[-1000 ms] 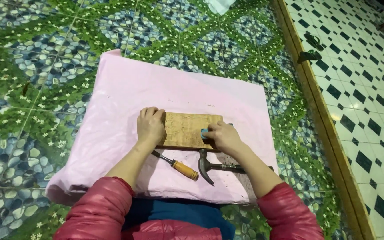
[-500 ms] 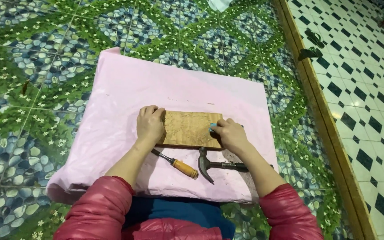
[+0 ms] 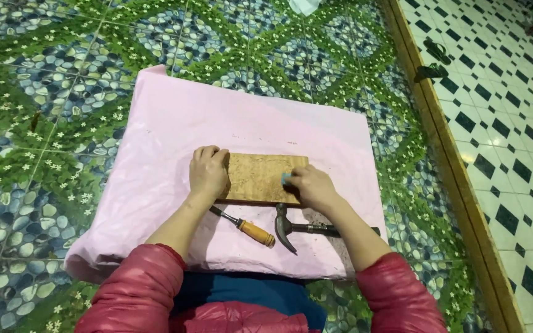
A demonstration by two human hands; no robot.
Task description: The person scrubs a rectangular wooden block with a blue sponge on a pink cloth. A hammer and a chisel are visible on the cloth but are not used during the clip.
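Left hand (image 3: 208,172) lies flat, fingers curled over the left end of the rectangular brown wooden board (image 3: 260,179) on the pink cloth (image 3: 174,129). Wooden-handled screwdriver (image 3: 245,226) and steel claw hammer (image 3: 306,227) lie just below. Right hand (image 3: 313,187) pinches a small blue piece (image 3: 285,178) against the board's right end; the cloth could let the board slide.

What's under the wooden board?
The wooden board lies on a pink sheet spread over the patterned floor. The left hand covers its left end and the right hand its right corner, so anything tucked beneath stays hidden.
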